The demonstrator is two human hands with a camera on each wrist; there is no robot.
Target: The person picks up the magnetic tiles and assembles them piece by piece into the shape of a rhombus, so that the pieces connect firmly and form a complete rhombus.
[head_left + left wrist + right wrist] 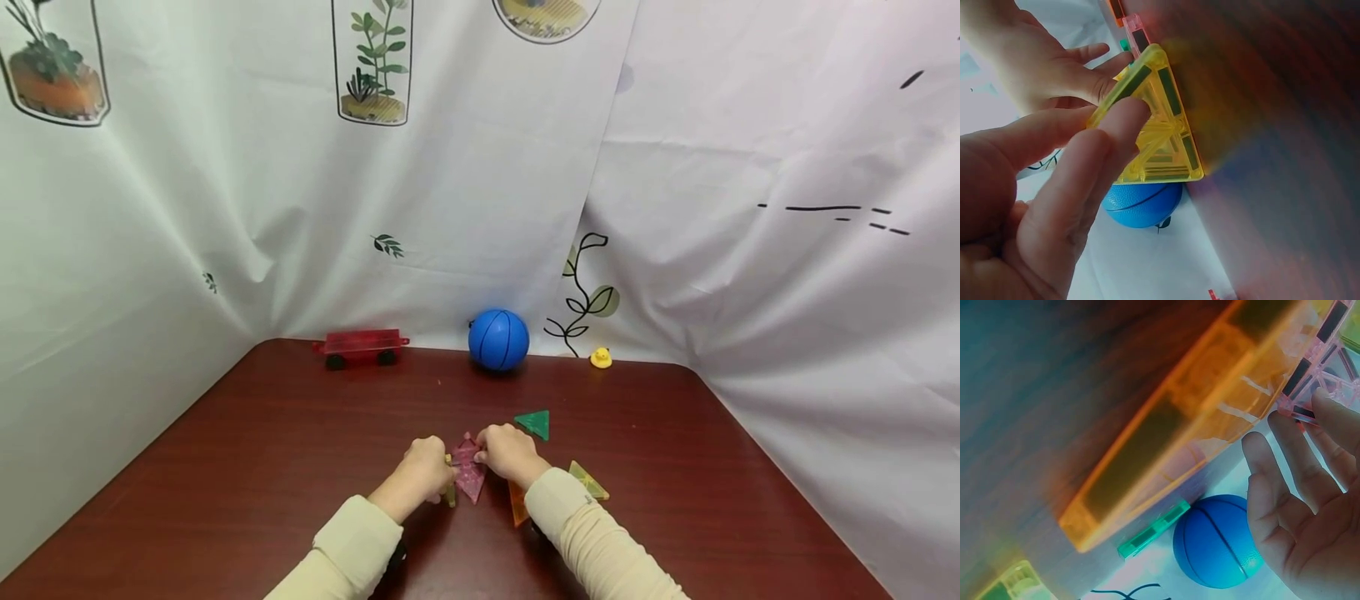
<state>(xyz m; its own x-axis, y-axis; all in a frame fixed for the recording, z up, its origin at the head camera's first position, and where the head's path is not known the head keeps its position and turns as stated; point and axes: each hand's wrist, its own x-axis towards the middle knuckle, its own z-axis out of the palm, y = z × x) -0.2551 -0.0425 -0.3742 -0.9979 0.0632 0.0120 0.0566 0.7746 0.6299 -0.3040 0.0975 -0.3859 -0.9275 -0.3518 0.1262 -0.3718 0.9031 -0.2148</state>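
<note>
My left hand [427,468] pinches a translucent yellow triangular magnetic tile [1169,147] between thumb and fingers. The tile stands on edge on the table in the left wrist view. Just right of it in the head view are pink magnetic tiles [469,473], with dark magnet strips along their edges. My right hand [512,452] holds a corner of a pink tile [1300,394] between thumb and fingertips, partly hidden in the head view. An orange triangular tile [1166,450] stands near the right wrist, half covered by the forearm in the head view.
A green triangle tile [535,423] and another yellow triangle tile [588,481] lie to the right. Along the back stand a red wheeled wagon [363,344], a blue ball [498,339] and a yellow duck [601,357]. White fabric [465,208] hangs behind the table [225,492].
</note>
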